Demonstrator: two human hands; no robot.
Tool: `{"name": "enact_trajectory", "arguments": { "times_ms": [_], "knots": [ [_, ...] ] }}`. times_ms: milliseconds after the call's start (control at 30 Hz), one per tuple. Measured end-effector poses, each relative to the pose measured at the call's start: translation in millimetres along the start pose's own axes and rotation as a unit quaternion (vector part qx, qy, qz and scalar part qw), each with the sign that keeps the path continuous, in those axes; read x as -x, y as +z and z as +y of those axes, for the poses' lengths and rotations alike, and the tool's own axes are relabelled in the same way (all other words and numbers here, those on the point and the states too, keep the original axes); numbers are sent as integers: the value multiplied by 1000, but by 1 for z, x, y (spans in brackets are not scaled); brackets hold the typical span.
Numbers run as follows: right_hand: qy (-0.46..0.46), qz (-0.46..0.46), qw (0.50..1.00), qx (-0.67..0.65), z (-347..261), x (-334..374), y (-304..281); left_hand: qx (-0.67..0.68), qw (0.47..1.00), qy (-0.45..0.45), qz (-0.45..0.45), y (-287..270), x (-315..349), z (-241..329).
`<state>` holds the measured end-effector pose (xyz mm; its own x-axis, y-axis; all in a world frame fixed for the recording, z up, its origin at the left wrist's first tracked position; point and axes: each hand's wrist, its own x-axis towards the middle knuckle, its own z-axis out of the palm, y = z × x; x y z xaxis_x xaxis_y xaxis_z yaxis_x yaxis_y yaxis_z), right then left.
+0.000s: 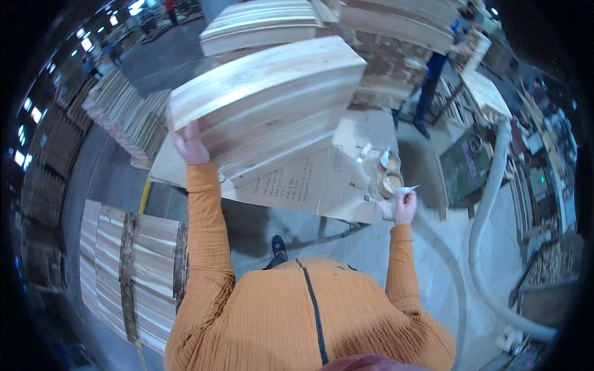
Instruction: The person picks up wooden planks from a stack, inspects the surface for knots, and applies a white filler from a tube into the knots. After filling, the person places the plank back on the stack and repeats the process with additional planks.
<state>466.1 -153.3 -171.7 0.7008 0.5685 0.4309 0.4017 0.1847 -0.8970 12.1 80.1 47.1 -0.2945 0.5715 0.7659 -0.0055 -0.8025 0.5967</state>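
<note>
My left hand [190, 143] grips the left end of a thick, light wooden board [278, 114], thumb on its near face. The board stands tilted above a table covered with flattened cardboard [291, 185], its striped near face toward me. Its far side is hidden. At the table's right corner my right hand [405, 207] is closed on a small, white, pointed piece [406, 190], whose kind I cannot make out. Just beyond that hand are round open containers [391, 183] and some small items on the cardboard.
Stacked wooden panels [260, 31] stand behind the table. Strapped boards [142, 260] lie at my lower left, and another stack [124, 111] rises farther left. A grey hose [479, 235] curves along the right, near a green cabinet [467, 164]. Another person [430, 86] stands at far right.
</note>
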Motion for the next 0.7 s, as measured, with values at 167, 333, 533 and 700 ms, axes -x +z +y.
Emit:
{"name": "enact_trajectory", "arguments": {
  "times_ms": [167,333,533,700],
  "knots": [
    [-52,-142,965,-212,-174,-105,75,-9,1000,11,-1,3,12,24],
    [-125,-338,882,-303,-290,-144,161,2,1000,18,-6,1,16,33],
    [-153,-474,836,-231,-333,-141,217,6,1000,12,-15,0,27,48],
    [-83,-453,833,-306,-322,-147,238,27,999,5,-16,2,28,48]
  ]
}}
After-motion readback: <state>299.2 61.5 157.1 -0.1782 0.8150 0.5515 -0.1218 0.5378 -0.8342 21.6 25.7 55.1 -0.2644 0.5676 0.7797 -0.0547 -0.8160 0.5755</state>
